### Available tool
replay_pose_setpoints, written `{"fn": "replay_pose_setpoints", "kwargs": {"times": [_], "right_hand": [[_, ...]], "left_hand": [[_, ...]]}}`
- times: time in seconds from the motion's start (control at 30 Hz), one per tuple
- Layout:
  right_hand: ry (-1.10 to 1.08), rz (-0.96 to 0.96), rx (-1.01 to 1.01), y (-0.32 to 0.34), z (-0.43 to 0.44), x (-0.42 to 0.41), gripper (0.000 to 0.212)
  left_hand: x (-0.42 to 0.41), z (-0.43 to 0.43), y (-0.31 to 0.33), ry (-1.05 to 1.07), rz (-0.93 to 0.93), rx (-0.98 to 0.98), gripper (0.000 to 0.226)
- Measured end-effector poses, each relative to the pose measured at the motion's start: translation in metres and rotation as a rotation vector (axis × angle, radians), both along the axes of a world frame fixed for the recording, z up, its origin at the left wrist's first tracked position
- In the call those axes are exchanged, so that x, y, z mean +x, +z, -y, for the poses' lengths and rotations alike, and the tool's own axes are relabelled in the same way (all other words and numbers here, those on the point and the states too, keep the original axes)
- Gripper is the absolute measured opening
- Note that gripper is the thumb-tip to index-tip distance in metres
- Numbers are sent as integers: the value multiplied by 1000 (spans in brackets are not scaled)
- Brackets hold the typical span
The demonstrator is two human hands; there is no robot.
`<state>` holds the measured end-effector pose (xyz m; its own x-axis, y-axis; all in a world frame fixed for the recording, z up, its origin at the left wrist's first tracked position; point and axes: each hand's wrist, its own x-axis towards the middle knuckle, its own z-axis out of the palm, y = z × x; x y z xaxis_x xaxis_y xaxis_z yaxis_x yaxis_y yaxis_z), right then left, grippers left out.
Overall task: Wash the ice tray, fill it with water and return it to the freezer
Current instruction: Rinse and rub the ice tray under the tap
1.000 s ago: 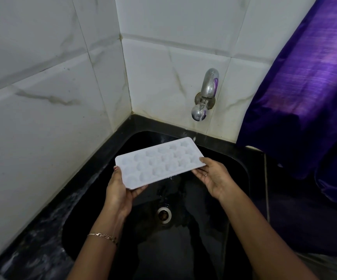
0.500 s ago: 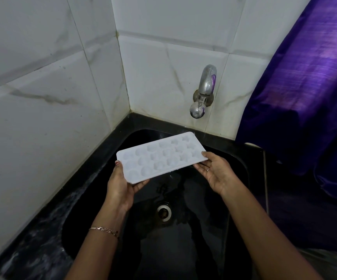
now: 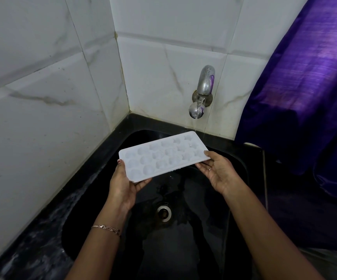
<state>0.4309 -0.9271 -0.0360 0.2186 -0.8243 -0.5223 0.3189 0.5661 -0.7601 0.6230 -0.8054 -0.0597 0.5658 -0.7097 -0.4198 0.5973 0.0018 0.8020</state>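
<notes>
A white ice tray with several shaped cells hangs level over the black sink. My left hand holds its near left corner, thumb on the rim and fingers under it. My right hand holds the right end, thumb on top and fingers beneath. The tray's far right corner sits just below the metal tap on the tiled wall. A thin stream of water runs from the tap's spout toward that corner.
White marble-look tiles close the sink on the left and at the back. A purple curtain hangs at the right, over the counter edge. The drain lies in the wet sink floor below the tray.
Both hands have carried the tray slightly up and back toward the tap. Water now shows at the spout.
</notes>
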Motion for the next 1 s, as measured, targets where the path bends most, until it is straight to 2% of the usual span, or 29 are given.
{"fn": "replay_pose_setpoints", "kwargs": {"times": [1.0], "right_hand": [[-47, 38, -9, 2, 17, -19, 9]], "left_hand": [[-5, 31, -4, -55, -44, 9, 36]]}}
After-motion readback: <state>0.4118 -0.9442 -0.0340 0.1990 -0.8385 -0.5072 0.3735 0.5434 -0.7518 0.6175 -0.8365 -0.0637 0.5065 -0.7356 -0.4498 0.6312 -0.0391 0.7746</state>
